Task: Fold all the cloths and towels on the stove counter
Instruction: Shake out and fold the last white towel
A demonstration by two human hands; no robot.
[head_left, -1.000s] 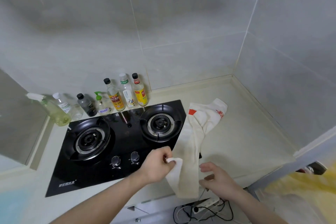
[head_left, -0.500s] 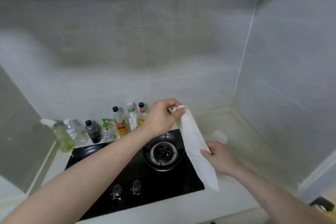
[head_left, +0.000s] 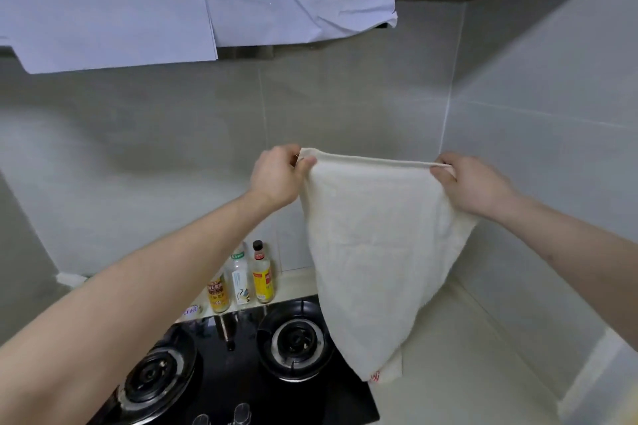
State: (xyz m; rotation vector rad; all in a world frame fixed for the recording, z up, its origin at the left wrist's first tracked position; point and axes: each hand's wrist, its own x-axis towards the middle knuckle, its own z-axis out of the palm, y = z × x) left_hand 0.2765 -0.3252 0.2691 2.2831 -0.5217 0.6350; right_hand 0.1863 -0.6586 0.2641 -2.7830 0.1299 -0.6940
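Cream towel point(head_left: 376, 245) hangs spread, tapering downward, top corners pinched by left hand point(head_left: 276, 176) and right hand point(head_left: 473, 183) fingers.

No wording clear enough to read, bottles point(head_left: 241, 281) behind the stove carrying yellow, red and white labels with print too blurred to make out, small red mark at the lower corner of the cream towel point(head_left: 374, 245), illegible
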